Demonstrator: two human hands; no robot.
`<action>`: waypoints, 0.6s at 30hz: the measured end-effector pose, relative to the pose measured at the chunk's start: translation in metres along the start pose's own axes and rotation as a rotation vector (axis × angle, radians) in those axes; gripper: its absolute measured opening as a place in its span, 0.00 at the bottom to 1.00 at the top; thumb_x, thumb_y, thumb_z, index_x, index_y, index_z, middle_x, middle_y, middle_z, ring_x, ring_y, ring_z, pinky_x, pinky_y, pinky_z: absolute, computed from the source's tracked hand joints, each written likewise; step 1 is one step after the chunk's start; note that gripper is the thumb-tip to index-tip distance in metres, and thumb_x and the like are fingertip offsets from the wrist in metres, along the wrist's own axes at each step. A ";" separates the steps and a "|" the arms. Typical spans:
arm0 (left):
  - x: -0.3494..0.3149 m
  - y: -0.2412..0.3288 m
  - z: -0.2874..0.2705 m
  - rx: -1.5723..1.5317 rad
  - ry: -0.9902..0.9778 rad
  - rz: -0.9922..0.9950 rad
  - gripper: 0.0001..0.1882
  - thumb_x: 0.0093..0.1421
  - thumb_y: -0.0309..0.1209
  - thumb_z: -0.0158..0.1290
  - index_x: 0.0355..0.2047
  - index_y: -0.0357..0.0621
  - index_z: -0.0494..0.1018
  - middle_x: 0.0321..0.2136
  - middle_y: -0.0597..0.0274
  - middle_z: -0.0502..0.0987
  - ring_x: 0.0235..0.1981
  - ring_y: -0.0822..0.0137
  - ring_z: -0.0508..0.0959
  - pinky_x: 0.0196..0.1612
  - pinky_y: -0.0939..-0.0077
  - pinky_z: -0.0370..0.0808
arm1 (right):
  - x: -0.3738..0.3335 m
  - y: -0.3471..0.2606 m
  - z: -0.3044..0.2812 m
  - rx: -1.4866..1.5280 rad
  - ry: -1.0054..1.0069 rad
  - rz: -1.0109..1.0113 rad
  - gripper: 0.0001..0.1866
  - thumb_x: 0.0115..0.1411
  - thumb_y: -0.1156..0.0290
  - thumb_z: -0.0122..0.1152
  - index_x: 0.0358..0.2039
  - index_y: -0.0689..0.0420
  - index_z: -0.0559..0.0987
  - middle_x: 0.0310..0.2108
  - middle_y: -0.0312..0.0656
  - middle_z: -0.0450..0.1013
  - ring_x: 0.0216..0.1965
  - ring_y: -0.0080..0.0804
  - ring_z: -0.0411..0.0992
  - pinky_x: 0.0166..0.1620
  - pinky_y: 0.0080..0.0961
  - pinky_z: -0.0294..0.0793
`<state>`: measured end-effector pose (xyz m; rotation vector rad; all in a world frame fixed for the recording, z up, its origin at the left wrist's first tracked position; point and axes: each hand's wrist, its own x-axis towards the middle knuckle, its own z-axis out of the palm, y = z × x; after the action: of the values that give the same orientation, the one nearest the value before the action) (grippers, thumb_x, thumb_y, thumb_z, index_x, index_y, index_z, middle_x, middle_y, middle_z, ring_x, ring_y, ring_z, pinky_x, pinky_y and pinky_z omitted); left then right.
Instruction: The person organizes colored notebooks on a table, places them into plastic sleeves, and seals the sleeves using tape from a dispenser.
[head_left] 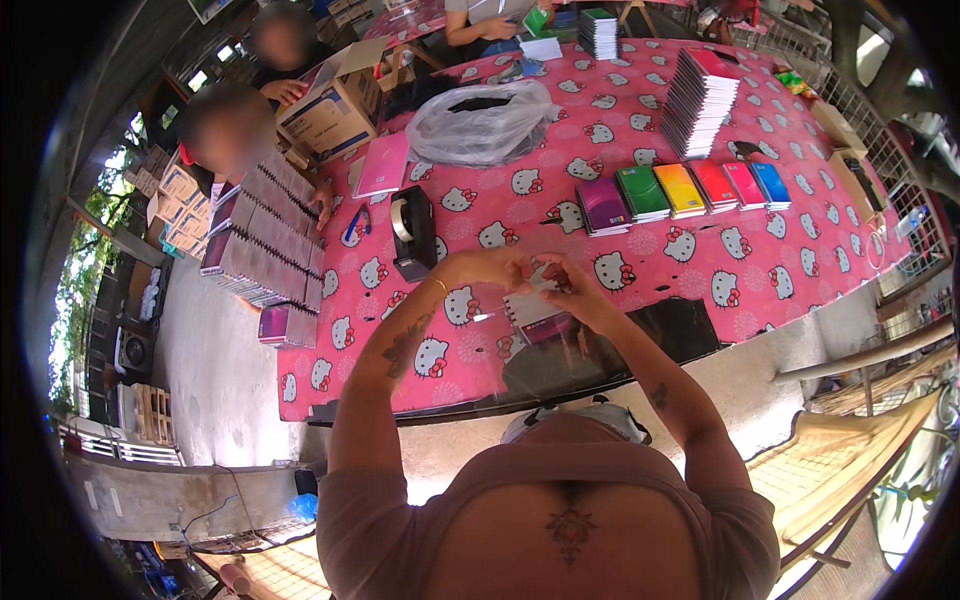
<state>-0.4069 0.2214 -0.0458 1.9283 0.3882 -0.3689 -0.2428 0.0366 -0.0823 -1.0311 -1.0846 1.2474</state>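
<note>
Close to the near edge of the table, a small spiral notebook [540, 322] with pale pages and a purple cover part lies under my two hands. My left hand [492, 268] reaches in from the left, its fingers closed at the notebook's upper left edge. From the other side my right hand [580, 292] has bent fingers gripping the upper right edge. What is pinched between the fingertips is partly hidden. Left of my left hand stands a black tape dispenser [412, 232] with a roll of tape. Ahead and to the right lies a row of notebooks, including a purple one [602, 206] and a green one [641, 193].
A patterned pink cloth [500, 205] covers the table. Tall notebook stacks [265, 235] line the left edge; another stack [697, 105] stands far right. A clear plastic bag [480, 120], a pink notebook [382, 165] and a cardboard box [335, 105] lie beyond. Other people work across and left.
</note>
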 end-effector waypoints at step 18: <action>-0.142 -0.040 0.169 -0.188 1.525 0.170 0.34 0.49 0.37 0.71 0.52 0.40 0.68 0.42 0.53 0.74 0.43 0.59 0.76 0.47 0.65 0.74 | -0.046 0.085 -0.013 -1.063 0.299 -0.359 0.11 0.52 0.77 0.60 0.38 0.55 0.79 0.40 0.47 0.71 0.42 0.53 0.71 0.45 0.46 0.70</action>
<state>-0.5645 0.0658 -0.0799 1.6913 1.1357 1.2997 -0.2473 -0.0050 -0.1707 -1.6272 -1.6303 0.1375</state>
